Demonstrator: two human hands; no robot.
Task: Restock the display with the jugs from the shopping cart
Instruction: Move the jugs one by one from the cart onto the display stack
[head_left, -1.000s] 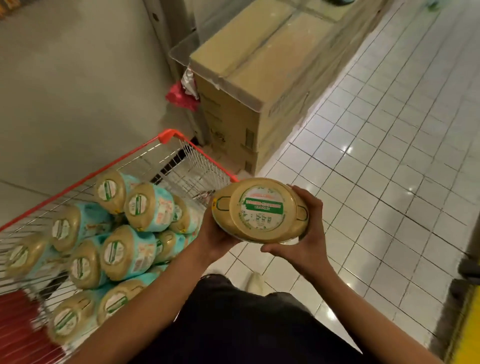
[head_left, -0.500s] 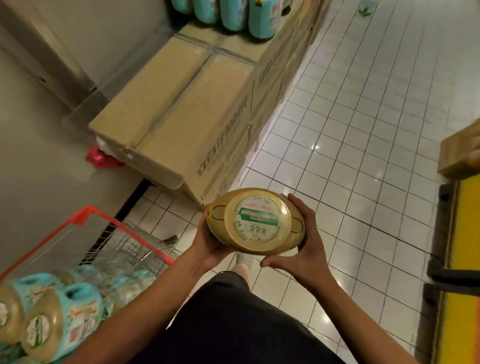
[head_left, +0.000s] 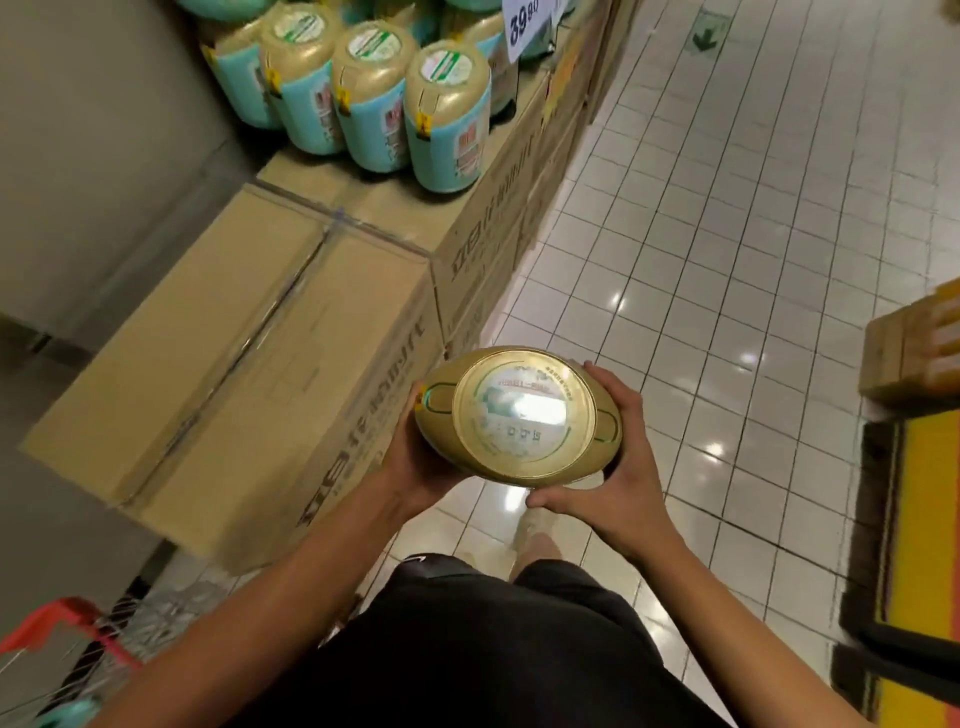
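Gold-capped plastic jug (head_left: 519, 415), its round labelled top facing the camera, is carried in the air over the white tiled floor (head_left: 727, 234), just off the aisle-side edge of the near brown cardboard carton (head_left: 249, 364). The left hand (head_left: 410, 467) cups its left flank and the right hand (head_left: 623, 467) wraps its right flank, fingers curled round it. The body hangs away from the view, so the long axis looks roughly upright. The display row of gold-and-turquoise jugs (head_left: 447, 119) stands ahead and to the left, on the far carton (head_left: 415, 218) near its aisle-side edge, under a white price sign (head_left: 522, 23). The left hand is the nearer one to it, so the placing probably calls for a forward-left reach. The red-rimmed wire shopping cart (head_left: 62, 613) sits at the lower left, behind the hands.
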